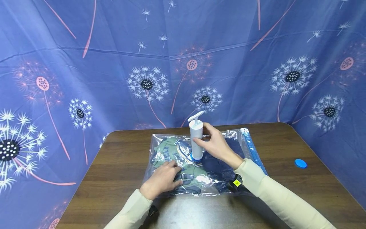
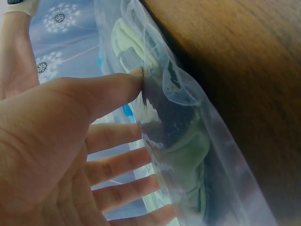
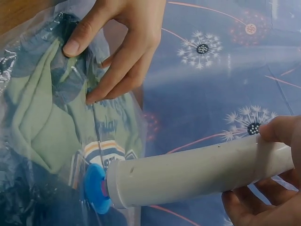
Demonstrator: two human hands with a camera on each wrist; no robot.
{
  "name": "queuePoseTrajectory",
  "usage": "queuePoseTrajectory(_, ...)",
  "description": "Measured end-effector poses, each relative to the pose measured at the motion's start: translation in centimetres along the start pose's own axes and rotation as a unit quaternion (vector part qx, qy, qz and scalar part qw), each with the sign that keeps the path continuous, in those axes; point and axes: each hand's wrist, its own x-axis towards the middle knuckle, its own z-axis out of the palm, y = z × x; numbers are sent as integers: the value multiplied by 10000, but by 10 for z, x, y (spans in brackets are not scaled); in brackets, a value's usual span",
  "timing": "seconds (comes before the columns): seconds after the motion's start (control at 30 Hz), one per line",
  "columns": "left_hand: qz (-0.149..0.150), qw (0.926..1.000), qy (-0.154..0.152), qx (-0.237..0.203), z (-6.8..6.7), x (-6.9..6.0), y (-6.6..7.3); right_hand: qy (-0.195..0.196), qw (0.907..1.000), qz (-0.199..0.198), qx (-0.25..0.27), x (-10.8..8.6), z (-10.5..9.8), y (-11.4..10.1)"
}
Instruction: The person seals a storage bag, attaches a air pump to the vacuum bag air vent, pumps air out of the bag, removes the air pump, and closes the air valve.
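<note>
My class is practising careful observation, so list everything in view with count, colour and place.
hand pump: 1, white, upright on the bag
blue round fitting: 1, blue, at the pump's lower end
bag: 1, clear, flat on the table
edge strip: 1, blue, bag's right side
printed clothing: count unclear, green, inside bag
dark clothing: count unclear, dark blue, inside bag
disc: 1, blue, table's right side
table: 1, brown, below everything
dandelion-patterned cloth: count unclear, blue, behind table
wrist device: 1 clear, black with yellow tag, right wrist
sleeves: 2, cream, forearms
left hand: 1, bare, resting on bag
right hand: 1, bare, gripping pump
</note>
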Motion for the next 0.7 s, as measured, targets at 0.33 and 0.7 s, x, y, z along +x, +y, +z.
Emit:
queuePoseTrajectory(0.33, -16, 10000, -46, 25, -1, 0, 0, -25, 9999, -35, -98, 6, 6, 6)
queuePoseTrajectory(0.7, -30, 10000, -31, -28, -1, 0, 0, -70, 9997, -92, -199, 6, 7, 11)
